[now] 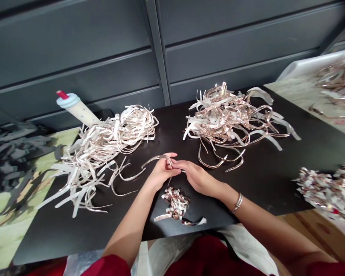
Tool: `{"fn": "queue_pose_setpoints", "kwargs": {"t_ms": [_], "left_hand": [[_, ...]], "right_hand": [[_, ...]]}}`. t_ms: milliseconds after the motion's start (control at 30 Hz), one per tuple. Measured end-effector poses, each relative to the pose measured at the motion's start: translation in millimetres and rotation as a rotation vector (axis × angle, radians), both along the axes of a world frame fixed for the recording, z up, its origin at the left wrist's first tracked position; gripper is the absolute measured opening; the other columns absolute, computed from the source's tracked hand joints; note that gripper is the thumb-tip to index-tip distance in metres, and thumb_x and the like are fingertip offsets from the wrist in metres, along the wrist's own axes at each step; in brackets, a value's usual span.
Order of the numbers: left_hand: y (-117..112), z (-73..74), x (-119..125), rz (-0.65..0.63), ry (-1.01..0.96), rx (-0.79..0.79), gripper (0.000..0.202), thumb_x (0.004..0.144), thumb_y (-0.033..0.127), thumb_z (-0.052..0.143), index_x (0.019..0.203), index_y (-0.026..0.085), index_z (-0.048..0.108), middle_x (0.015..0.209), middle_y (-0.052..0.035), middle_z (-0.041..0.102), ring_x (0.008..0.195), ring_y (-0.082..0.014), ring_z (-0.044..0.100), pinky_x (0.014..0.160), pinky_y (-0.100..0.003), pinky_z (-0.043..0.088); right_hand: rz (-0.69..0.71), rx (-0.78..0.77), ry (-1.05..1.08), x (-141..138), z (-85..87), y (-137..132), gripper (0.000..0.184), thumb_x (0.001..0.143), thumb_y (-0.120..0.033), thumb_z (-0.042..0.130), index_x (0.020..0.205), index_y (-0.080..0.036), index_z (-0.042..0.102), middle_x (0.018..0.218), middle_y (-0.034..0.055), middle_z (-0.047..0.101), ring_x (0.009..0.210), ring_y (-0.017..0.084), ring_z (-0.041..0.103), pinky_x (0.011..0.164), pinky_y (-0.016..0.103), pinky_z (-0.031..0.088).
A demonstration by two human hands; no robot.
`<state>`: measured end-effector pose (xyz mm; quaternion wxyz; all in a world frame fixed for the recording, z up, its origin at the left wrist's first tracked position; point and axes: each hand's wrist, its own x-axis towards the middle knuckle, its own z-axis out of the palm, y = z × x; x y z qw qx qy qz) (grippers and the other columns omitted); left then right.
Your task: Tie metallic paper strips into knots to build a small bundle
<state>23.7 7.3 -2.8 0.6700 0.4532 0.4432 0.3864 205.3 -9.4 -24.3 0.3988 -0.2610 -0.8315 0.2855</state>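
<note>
Where hands (162, 173) (198, 178) meet, a metal strip (156, 159) points left.

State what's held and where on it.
A thin curved copper-coloured metal strip, pinched at one end by the left hand's fingers; the right hand meets it there, grip unclear.
</note>
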Motion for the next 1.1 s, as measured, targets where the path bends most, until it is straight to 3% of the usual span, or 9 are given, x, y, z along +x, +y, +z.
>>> {"fn": "queue_pose_setpoints", "kwargs": {"t_ms": [133,333,433,567,667,733,867,967,1100], "left_hand": [[-0.3,1.9,2.1,-0.047,-0.004,-0.068,0.062,0.056,0.013,0.078,0.11,0.016,0.047,0.071,0.0039,0.06,0.061,-0.0144,0.067,0.057,-0.022,0.048],[3.8,5.3,-11.1,-0.121,-0.018,-0.174,0.053,0.059,0.018,0.08,0.102,0.015,0.05,0.08,-0.0023,0.067,0.072,-0.0187,0.071,0.055,-0.018,0.048],[6.8,5.2,-18.3,-0.159,-0.053,-0.196,0.053,0.06,0.023,0.082,0.102,0.015,0.052,0.082,-0.0045,0.068,0.072,-0.0196,0.071,0.055,-0.018,0.049],[8.5,5.9,-25.1,-0.276,-0.075,-0.211,0.053,0.06,0.023,0.082,0.105,0.015,0.056,0.08,-0.0049,0.068,0.073,-0.0205,0.071,0.055,-0.018,0.05],[5.5,7.8,-24.2,-0.42,-0.059,-0.238,0.046,0.063,0.025,0.079,0.103,0.014,0.057,0.078,-0.0056,0.068,0.071,-0.0198,0.07,0.057,-0.02,0.05],[1.7,8.8,-19.7,-0.494,-0.023,-0.21,0.042,0.066,0.029,0.078,0.1,0.014,0.058,0.075,-0.0046,0.067,0.064,-0.0167,0.069,0.056,-0.02,0.048],[-6.4,8.8,-6.5,-0.417,0.279,0.061,0.026,0.077,0.038,0.064,0.077,0.013,0.061,0.063,-0.0021,0.063,0.049,-0.01,0.058,0.048,-0.019,0.039],[-11.0,10.1,-0.1,-0.409,0.562,0.28,0.024,0.078,0.031,0.061,0.061,0.014,0.061,0.06,-0.0023,0.065,0.056,-0.0137,0.061,0.056,-0.022,0.042],[-14.7,17.0,3.0,-0.351,0.743,0.403,0.014,0.08,0.021,0.053,0.077,0.017,0.067,0.066,-0.0001,0.069,0.06,-0.015,0.062,0.059,-0.023,0.042]], "right_hand": [[0.058,-0.007,-0.033,-0.6,4.5,-0.7,0.061,0.081,0.004,0.032,0.136,-0.021,0.038,0.136,0.0102,0.048,0.129,0.019,0.043,0.107,0.042,0.04],[0.012,-0.07,0.001,10.0,9.1,3.4,0.057,0.078,0.004,0.032,0.128,-0.02,0.046,0.124,0.008,0.059,0.117,0.016,0.056,0.099,0.036,0.048],[-0.075,-0.151,0.112,14.5,6.6,8.3,0.051,0.076,0.002,0.035,0.118,-0.02,0.054,0.117,0.0071,0.063,0.111,0.017,0.06,0.097,0.038,0.049],[-0.17,-0.41,0.45,18.5,5.3,15.7,0.035,0.071,-0.002,0.04,0.093,-0.02,0.06,0.102,0.004,0.07,0.103,0.017,0.064,0.092,0.038,0.051],[-0.262,-0.554,0.723,19.4,7.4,18.3,0.016,0.065,-0.006,0.047,0.07,-0.02,0.054,0.079,0.001,0.071,0.082,0.017,0.069,0.068,0.029,0.055],[-0.328,-0.573,0.771,17.8,9.9,16.6,0.01,0.068,-0.011,0.049,0.065,-0.02,0.049,0.068,0.0,0.067,0.06,0.014,0.064,0.048,0.023,0.045],[-0.302,-0.34,0.35,8.0,13.3,7.7,0.014,0.084,-0.027,0.052,0.078,-0.02,0.062,0.078,0.0035,0.067,0.06,0.014,0.054,0.052,0.026,0.041],[-0.261,-0.02,0.021,-0.4,10.1,3.9,0.024,0.079,-0.044,0.066,0.082,-0.02,0.064,0.071,0.0035,0.064,0.067,0.017,0.052,0.061,0.029,0.042],[-0.31,0.113,-0.103,-2.4,3.6,5.3,0.028,0.082,-0.048,0.062,0.082,-0.02,0.063,0.054,-0.0003,0.054,0.058,0.016,0.048,0.053,0.025,0.037]]}}
